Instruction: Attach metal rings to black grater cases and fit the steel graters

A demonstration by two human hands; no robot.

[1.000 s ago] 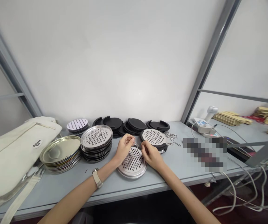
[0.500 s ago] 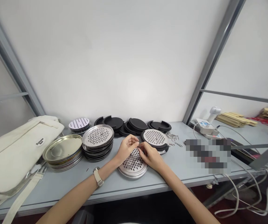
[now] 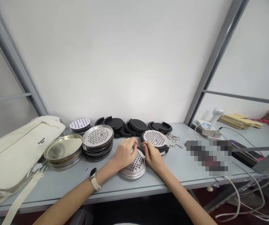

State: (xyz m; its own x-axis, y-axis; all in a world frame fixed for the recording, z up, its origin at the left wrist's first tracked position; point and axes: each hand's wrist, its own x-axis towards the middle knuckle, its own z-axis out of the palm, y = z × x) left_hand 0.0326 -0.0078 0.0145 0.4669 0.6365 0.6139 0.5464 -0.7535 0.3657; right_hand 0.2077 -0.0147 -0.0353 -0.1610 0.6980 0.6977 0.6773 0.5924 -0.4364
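Turned over since half a second ago, the left hand (image 3: 126,152) now shows its back, with the watch (image 3: 93,173) face visible, and its fingers curl close to the right hand (image 3: 151,153), whose thumb and fingertips form a narrow pinch; I cannot tell whether either holds anything. Below and between both hands lies a perforated metal disc (image 3: 136,165), partly hidden by the left one. Beyond the right hand are a black-edged disc (image 3: 155,138) and loose metal clips (image 3: 172,137).
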